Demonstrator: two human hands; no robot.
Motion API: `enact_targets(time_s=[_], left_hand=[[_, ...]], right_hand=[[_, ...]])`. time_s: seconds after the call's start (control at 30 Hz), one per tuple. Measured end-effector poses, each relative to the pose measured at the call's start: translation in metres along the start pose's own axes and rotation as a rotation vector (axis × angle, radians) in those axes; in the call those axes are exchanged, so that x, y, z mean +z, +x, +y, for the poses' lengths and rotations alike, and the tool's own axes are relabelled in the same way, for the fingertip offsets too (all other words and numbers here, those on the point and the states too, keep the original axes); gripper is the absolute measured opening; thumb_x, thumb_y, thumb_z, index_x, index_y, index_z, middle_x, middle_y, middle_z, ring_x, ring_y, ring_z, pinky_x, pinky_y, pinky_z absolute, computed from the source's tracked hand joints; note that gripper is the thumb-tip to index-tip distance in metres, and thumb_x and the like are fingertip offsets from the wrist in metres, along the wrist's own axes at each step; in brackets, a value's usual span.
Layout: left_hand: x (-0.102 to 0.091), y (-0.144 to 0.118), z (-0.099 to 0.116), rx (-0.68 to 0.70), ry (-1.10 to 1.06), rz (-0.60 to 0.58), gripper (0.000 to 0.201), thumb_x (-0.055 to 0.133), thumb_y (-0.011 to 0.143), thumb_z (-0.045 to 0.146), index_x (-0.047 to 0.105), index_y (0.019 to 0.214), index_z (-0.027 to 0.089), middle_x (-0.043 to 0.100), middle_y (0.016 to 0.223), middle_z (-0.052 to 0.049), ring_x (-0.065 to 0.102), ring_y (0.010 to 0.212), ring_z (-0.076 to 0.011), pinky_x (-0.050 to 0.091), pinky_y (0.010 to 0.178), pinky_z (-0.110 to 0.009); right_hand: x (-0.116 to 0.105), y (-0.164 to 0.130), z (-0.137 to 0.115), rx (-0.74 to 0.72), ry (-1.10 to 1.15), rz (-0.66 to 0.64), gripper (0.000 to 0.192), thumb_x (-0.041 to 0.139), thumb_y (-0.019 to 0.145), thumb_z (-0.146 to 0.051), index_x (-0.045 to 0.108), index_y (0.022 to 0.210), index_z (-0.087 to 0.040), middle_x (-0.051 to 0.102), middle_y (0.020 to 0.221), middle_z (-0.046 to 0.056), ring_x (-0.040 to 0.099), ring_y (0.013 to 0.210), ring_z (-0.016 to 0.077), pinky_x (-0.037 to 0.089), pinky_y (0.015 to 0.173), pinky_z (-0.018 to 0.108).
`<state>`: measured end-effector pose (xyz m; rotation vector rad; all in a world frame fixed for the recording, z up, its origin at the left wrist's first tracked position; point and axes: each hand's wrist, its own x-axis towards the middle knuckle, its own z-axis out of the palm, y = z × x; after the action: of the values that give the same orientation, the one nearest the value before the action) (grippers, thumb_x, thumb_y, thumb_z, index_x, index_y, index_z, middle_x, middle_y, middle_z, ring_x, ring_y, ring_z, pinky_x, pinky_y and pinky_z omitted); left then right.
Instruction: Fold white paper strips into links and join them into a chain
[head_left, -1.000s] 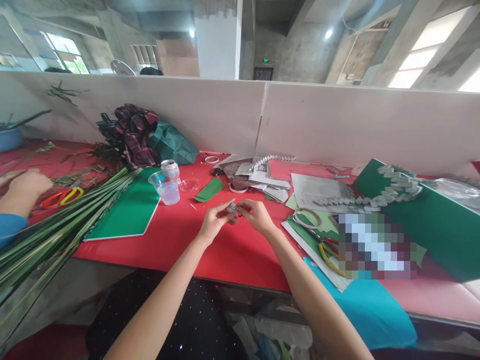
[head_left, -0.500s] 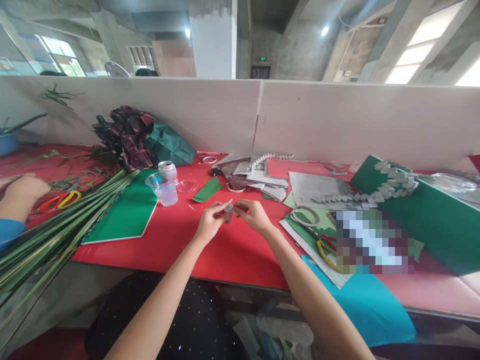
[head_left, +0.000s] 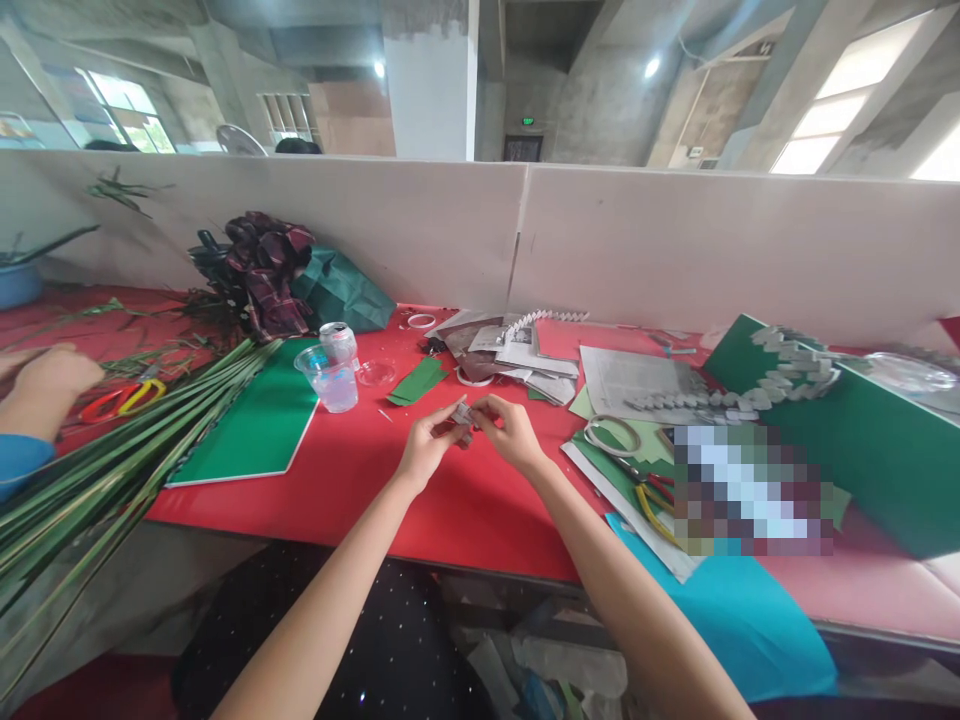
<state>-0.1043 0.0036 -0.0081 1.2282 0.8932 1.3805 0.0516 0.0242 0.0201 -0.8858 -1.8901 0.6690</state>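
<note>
In the head view, both arms enter from the near edge and stretch forward over the red counter (head_left: 450,520), converging in a narrow wedge toward the middle. The left forearm (head_left: 330,590) slants far and to the right, the right forearm (head_left: 600,560) far and to the left, each bare along what shows. At the tip of the wedge the left hand (head_left: 426,446) and the right hand (head_left: 513,432) face each other with only a little space between them. Both hands are grasping one small grey piece (head_left: 463,413): the left pinches it from its left side, thumb and fingers pointing right, while the right hand, wrist bent inward and fingers curled, grips it from the right with the fingertips. The fingers partly cover the piece, so its exact form cannot be told. It sits in front of the person, nearer than the green strips (head_left: 418,381) and the stack of papers (head_left: 536,362). To the right of the right hand lie a white ring (head_left: 613,449) and yellow-and-red-handled pliers (head_left: 655,505); left of the left hand stands a clear plastic cup (head_left: 337,388). At far left, a co-worker's hand (head_left: 60,380) is bent beside a bundle of long green leaves (head_left: 161,445); what it holds is unclear.
</note>
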Motion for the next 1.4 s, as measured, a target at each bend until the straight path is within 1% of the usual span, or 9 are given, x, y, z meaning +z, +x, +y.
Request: enact_targets(time_s=[0.17,0.37,0.47,0.7,0.9,1.1,1.23,1.33,1.4], left_hand=[[0.001,-0.001,0.001,0.006,0.009,0.018,0.058,0.075,0.068,0.03,0.06,0.123,0.018,0.064,0.08,-0.003,0.059,0.066,-0.0119,0.054,0.065,-0.03],[-0.001,0.0,0.005,0.088,0.093,-0.004,0.05,0.074,0.068,0.027,0.064,0.116,0.021,0.059,0.084,-0.001,0.059,0.064,-0.0109,0.055,0.063,-0.031],[-0.001,0.0,0.009,0.053,0.095,0.023,0.052,0.074,0.068,0.027,0.064,0.118,0.02,0.06,0.083,-0.001,0.059,0.063,-0.0112,0.055,0.064,-0.031],[0.003,-0.001,0.013,-0.026,-0.072,0.048,0.054,0.077,0.065,0.024,0.064,0.117,0.019,0.063,0.082,-0.002,0.06,0.065,-0.0116,0.053,0.067,-0.03],[0.006,-0.005,0.016,-0.096,-0.285,-0.004,0.046,0.076,0.066,0.022,0.065,0.111,0.021,0.062,0.089,-0.002,0.06,0.07,-0.0105,0.049,0.068,-0.025],[0.008,-0.003,0.017,-0.097,-0.336,0.077,0.024,0.074,0.065,0.024,0.06,0.083,0.016,0.055,0.078,0.002,0.054,0.063,-0.0076,0.043,0.059,-0.021],[0.005,-0.001,0.014,-0.078,-0.122,0.142,0.02,0.067,0.07,0.029,0.051,0.072,0.017,0.048,0.062,0.005,0.047,0.052,-0.0072,0.038,0.052,-0.02],[0.002,-0.001,0.013,-0.027,0.08,0.121,0.02,0.064,0.074,0.033,0.052,0.073,0.017,0.045,0.059,0.005,0.045,0.05,-0.0076,0.037,0.05,-0.021],[0.0,-0.001,0.013,-0.001,0.096,0.087,0.022,0.063,0.075,0.037,0.052,0.073,0.017,0.045,0.06,0.005,0.045,0.05,-0.0075,0.037,0.05,-0.02]], right_hand=[[0.001,0.0,0.0,0.002,0.003,0.003,0.014,0.049,0.082,-0.022,0.062,0.08,-0.017,0.065,0.069,0.002,0.057,0.063,0.0148,0.042,0.06,0.024],[0.0,0.0,0.002,-0.04,-0.098,-0.026,0.015,0.052,0.082,-0.022,0.066,0.08,-0.018,0.067,0.071,0.003,0.055,0.06,0.0142,0.041,0.06,0.024],[-0.001,0.001,0.003,-0.049,-0.067,-0.025,0.014,0.052,0.083,-0.023,0.066,0.084,-0.019,0.068,0.074,0.003,0.059,0.065,0.0154,0.043,0.064,0.025],[0.0,0.001,0.002,-0.039,0.001,-0.002,0.014,0.054,0.084,-0.027,0.065,0.089,-0.02,0.07,0.082,0.003,0.065,0.075,0.0173,0.047,0.071,0.027],[0.001,0.002,0.001,-0.031,0.119,-0.018,0.014,0.054,0.086,-0.03,0.061,0.09,-0.019,0.069,0.082,0.004,0.065,0.074,0.0161,0.05,0.069,0.027],[0.003,0.001,0.004,0.001,0.134,-0.047,0.017,0.057,0.084,-0.035,0.061,0.087,-0.019,0.068,0.083,0.004,0.064,0.074,0.0158,0.052,0.07,0.029],[0.003,0.0,0.004,0.018,0.16,-0.085,0.017,0.057,0.084,-0.035,0.062,0.088,-0.019,0.068,0.083,0.004,0.063,0.077,0.0166,0.051,0.074,0.03],[0.002,0.001,0.004,0.03,0.148,-0.093,0.019,0.057,0.084,-0.035,0.063,0.089,-0.019,0.068,0.083,0.005,0.062,0.075,0.0162,0.051,0.073,0.031],[0.0,0.001,0.005,0.045,0.159,-0.089,0.021,0.058,0.083,-0.036,0.063,0.094,-0.018,0.068,0.083,0.005,0.062,0.073,0.0159,0.051,0.072,0.031]])
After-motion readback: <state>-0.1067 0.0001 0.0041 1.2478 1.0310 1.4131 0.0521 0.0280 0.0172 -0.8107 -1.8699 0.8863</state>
